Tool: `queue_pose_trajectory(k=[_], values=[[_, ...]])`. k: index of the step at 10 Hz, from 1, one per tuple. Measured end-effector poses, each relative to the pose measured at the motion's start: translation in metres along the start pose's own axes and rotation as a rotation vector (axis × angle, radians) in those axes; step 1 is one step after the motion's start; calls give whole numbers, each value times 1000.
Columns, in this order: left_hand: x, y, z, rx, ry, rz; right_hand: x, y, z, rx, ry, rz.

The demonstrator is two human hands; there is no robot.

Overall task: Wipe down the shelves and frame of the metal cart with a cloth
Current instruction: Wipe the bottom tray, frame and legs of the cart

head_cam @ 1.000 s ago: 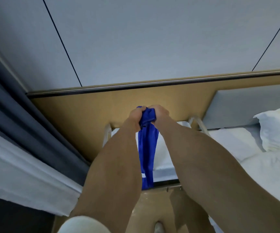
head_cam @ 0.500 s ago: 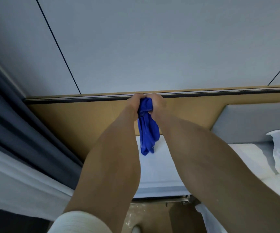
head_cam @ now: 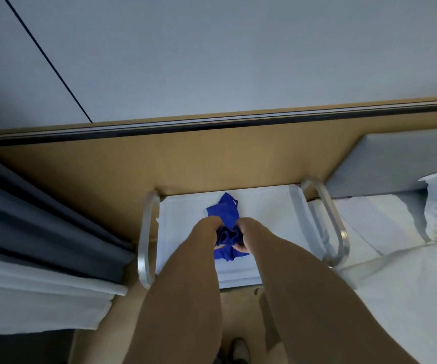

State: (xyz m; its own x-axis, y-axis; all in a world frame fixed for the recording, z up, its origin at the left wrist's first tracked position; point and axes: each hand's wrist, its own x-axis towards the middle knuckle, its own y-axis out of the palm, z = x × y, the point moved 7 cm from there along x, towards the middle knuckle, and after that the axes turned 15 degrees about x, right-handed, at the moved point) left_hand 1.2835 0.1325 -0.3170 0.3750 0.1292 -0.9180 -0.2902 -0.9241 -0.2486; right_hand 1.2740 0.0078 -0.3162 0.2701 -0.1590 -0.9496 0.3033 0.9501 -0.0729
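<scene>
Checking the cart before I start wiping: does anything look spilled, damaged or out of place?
Nothing stands out. Both hands, left and right, bunch the blue cloth on the cart's white top shelf. No spill or damage shows, and both side handles look straight.

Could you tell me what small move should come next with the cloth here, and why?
Probably spread it flat and start wiping: both the left hand and right hand hold the blue cloth bunched on the cart's top shelf, so little of it touches the surface.
</scene>
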Motion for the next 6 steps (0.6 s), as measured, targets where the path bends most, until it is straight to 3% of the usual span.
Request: queue_pose_trajectory(k=[2,3,4,6], values=[[31,-34,-53,-387,85,25,5,27,71,173,-104,-4],[78,-39,-50,-320,80,-57,28,39,80,149,-211,-4],[126,-45,-22,-110,-15,-261,112,32,53,35,-247,-127],[204,4,61,115,-193,-185,209,8,-35,-86,-46,-301]])
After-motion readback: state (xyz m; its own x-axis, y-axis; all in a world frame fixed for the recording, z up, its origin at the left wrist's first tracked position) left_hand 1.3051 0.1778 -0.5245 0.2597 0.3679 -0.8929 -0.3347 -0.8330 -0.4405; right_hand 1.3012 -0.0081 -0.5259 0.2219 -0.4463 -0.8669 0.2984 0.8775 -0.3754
